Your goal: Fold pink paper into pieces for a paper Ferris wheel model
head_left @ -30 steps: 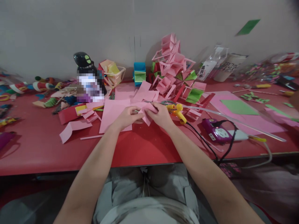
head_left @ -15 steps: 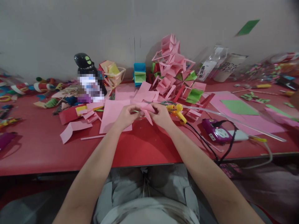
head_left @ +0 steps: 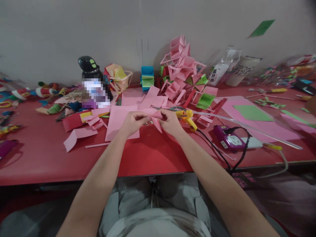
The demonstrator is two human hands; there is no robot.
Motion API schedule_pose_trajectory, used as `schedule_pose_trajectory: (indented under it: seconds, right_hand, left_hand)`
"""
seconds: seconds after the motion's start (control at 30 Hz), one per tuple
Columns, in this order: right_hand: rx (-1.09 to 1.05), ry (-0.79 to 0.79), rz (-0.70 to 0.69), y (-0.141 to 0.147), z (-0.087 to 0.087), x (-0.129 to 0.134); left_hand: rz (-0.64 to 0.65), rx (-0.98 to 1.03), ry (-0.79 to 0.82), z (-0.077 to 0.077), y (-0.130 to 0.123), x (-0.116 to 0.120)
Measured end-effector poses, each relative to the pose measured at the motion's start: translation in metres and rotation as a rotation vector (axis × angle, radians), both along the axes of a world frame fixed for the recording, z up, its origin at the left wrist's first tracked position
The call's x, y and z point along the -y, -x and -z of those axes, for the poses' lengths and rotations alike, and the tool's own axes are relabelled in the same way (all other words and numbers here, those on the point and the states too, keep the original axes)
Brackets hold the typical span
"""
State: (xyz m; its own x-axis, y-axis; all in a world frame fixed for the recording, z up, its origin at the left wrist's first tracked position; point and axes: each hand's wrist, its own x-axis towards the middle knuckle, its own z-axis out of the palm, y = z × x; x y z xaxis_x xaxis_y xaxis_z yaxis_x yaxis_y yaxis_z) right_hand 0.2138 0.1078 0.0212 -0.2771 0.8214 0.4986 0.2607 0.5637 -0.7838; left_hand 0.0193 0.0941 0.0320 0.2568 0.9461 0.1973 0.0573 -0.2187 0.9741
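Between my two hands is a piece of folded pink paper [head_left: 157, 122], held just above the red table. My left hand [head_left: 135, 123] pinches its left side with thumb and fingers. On the other side, my right hand [head_left: 170, 121] grips the paper's right edge, its fingertips partly hidden behind the fold. One pointed flap hangs down toward me. Under and behind my left hand lies a flat pink sheet [head_left: 118, 120]. A yellow glue gun [head_left: 187, 119] rests right beside my right hand.
A tall stack of folded pink paper shapes [head_left: 181, 62] leans by the wall. To the right are a purple power strip [head_left: 228, 138], a clear glue stick [head_left: 259, 132] and a green sheet [head_left: 253, 113]. A black bottle [head_left: 86, 64] stands at left. Paper scraps [head_left: 76, 137] lie nearby.
My fingers have shifted slightly on the folded pink paper, and its upper part has turned a little between them. Everything else stays in place.
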Motion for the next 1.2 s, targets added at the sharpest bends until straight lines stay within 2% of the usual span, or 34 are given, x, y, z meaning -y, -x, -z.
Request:
schedule_pose_trajectory:
  seconds: [0.2, 0.3, 0.37, 0.47, 0.7, 0.97, 1.2]
  right_hand:
    - [-0.015, 0.022, -0.1, -0.001, -0.001, 0.001]
    - [-0.075, 0.104, -0.221, 0.0, -0.003, 0.001]
    - [-0.128, 0.189, -0.244, 0.001, -0.004, 0.0]
    - [-0.169, 0.275, -0.19, 0.002, -0.003, 0.0]
    - [-0.158, 0.238, -0.049, 0.005, 0.005, 0.0]
    - [-0.129, 0.236, -0.045, 0.002, -0.004, 0.003]
    - [-0.121, 0.242, -0.056, 0.003, -0.004, 0.003]
  left_hand:
    - [-0.052, -0.026, 0.011, -0.006, 0.001, 0.001]
    - [-0.133, -0.034, -0.008, -0.008, 0.004, 0.0]
    - [-0.171, -0.075, -0.045, -0.008, 0.005, 0.0]
    - [-0.19, -0.136, -0.1, -0.009, 0.006, 0.0]
    - [-0.162, -0.173, -0.128, -0.009, 0.004, 0.0]
    - [-0.125, -0.115, -0.203, 0.003, 0.004, -0.004]
    - [-0.157, -0.131, -0.221, 0.0, 0.003, -0.003]
